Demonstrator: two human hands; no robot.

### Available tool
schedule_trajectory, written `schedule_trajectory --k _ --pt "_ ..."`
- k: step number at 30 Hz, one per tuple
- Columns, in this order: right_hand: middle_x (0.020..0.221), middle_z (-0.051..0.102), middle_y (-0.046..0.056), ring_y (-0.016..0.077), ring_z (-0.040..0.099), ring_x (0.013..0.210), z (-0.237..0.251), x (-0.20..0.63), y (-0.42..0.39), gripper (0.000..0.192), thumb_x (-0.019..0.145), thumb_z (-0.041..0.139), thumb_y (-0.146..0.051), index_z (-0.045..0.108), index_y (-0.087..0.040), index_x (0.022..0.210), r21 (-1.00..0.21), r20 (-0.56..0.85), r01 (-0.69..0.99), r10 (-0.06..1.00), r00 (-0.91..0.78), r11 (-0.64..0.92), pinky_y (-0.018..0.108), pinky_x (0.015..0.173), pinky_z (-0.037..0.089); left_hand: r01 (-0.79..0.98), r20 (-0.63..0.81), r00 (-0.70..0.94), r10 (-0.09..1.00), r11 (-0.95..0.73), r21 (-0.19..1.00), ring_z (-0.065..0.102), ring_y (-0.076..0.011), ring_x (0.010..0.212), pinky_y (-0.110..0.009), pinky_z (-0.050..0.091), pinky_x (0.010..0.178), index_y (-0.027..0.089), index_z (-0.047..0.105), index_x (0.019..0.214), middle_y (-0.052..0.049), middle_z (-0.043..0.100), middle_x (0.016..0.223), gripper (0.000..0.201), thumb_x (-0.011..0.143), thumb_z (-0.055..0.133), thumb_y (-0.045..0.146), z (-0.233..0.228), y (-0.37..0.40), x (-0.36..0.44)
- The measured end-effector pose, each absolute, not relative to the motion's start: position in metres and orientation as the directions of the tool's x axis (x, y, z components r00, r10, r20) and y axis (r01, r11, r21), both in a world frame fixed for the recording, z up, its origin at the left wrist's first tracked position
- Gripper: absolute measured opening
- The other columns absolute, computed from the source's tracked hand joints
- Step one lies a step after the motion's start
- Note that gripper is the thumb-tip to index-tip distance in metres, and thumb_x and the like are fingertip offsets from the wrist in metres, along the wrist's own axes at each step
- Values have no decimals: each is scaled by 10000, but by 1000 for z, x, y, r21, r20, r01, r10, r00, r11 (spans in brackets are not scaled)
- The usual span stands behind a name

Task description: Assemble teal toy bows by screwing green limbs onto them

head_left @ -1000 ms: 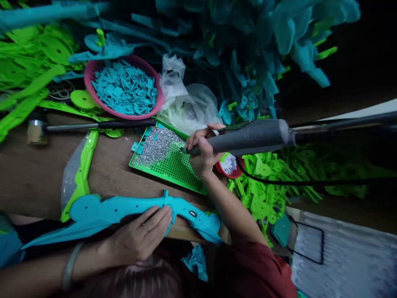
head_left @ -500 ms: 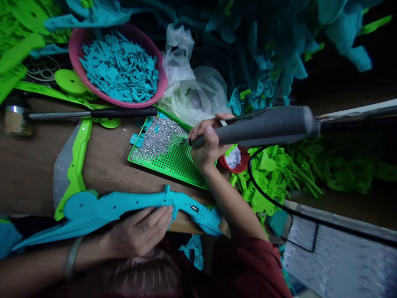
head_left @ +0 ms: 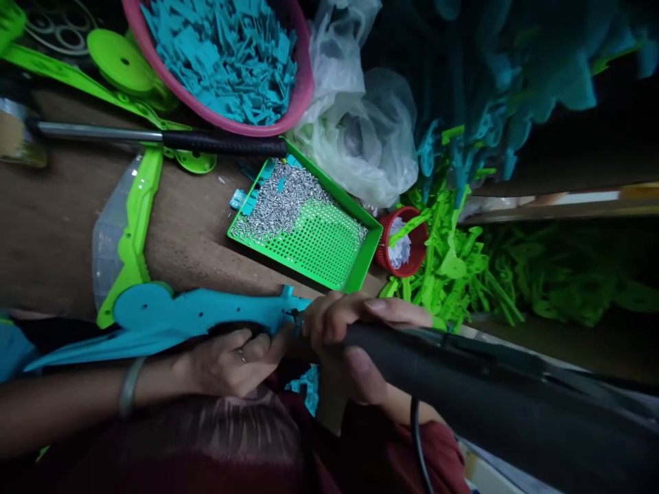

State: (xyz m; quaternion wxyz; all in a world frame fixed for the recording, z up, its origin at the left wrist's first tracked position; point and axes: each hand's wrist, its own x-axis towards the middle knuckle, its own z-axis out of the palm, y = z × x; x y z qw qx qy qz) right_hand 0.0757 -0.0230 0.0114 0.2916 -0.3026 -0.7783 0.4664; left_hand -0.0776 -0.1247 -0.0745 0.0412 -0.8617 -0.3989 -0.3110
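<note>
A long teal plastic toy part lies along the near edge of the wooden table. My left hand presses down on it from below, fingers curled over its edge. My right hand grips a dark powered screwdriver, whose tip touches the teal part near its small upright tab. Behind it sits a green perforated tray holding a heap of small silver screws.
A pink bowl of teal pieces stands at the back. A hammer lies across the table. A lime green part, a clear plastic bag, a small red cup and piles of green parts surround the tray.
My right hand has brought the screwdriver from over the screw tray down to the teal part. The view has dropped lower and closer. My left hand stays on the part.
</note>
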Motion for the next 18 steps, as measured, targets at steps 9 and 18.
schedule_trajectory --k 9,18 --pt "632 507 -43 134 574 530 -15 56 -29 97 878 526 -316 451 -291 934 -917 363 -114 679 -638 383 264 460 498 612 644 354 678 -689 389 555 -154 822 -299 416 690 163 683 889 -29 680 880 291 945 402 116 -80 -124 -73" --pt "598 320 -78 92 369 410 -16 37 84 186 856 554 -351 496 -333 1032 -795 606 -144 781 -153 589 214 375 380 734 618 461 637 -665 139 544 -196 1217 -282 463 860 183 706 1153 -51 627 1342 302 934 524 284 -81 -122 -76"
